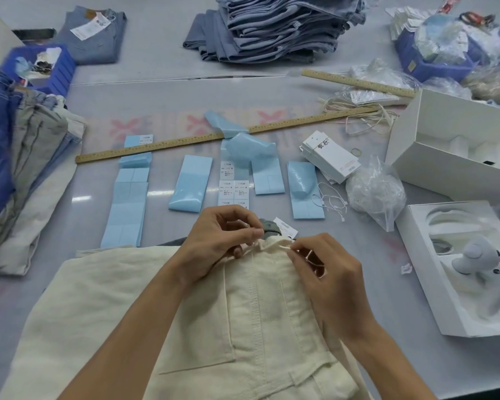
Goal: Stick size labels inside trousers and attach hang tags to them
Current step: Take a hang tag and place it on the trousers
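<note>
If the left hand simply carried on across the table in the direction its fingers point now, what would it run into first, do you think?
The left hand points right, toward the right hand, which pinches a white string at the cream trousers' waistband. It would probably meet that hand first; depth is unclear.

Both bare forearms are extended forward from the lower edge of the view, converging toward the middle. The left hand is held with its fingers curled inward, thumb and forefinger pressed together in a pinch. The right hand is turned palm-down just beside it, its fingers bent and its thumb and forefinger closed in a fine pinch.
</note>
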A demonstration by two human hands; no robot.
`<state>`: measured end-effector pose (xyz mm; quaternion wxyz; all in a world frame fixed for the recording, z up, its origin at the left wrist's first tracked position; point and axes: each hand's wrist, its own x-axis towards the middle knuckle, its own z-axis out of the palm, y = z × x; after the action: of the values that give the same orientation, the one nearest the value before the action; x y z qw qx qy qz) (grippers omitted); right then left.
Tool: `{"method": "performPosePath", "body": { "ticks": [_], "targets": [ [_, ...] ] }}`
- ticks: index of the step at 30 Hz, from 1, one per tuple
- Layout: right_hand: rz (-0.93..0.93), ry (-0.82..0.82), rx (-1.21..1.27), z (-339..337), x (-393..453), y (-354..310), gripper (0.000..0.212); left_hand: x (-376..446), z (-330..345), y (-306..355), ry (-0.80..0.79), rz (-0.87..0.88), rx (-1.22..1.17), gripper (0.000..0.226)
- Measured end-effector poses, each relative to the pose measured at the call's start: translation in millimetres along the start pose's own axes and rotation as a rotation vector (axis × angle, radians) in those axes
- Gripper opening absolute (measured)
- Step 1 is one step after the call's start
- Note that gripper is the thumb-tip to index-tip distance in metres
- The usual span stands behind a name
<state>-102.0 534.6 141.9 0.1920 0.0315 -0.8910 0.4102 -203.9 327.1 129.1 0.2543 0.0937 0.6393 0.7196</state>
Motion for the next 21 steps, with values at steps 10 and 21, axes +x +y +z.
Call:
{"method": "performPosePath", "body": {
  "ticks": [10,21],
  "targets": [
    [0.066,-0.058,-0.098,-3,-5,-8,0.012,10,17,11,-0.105,-0.014,0.506,0.008],
    [0.091,0.004,-0.331,9,6,-24,0.013,5,11,17,-0.181,-0.154,0.318,0.019]
  ]
}}
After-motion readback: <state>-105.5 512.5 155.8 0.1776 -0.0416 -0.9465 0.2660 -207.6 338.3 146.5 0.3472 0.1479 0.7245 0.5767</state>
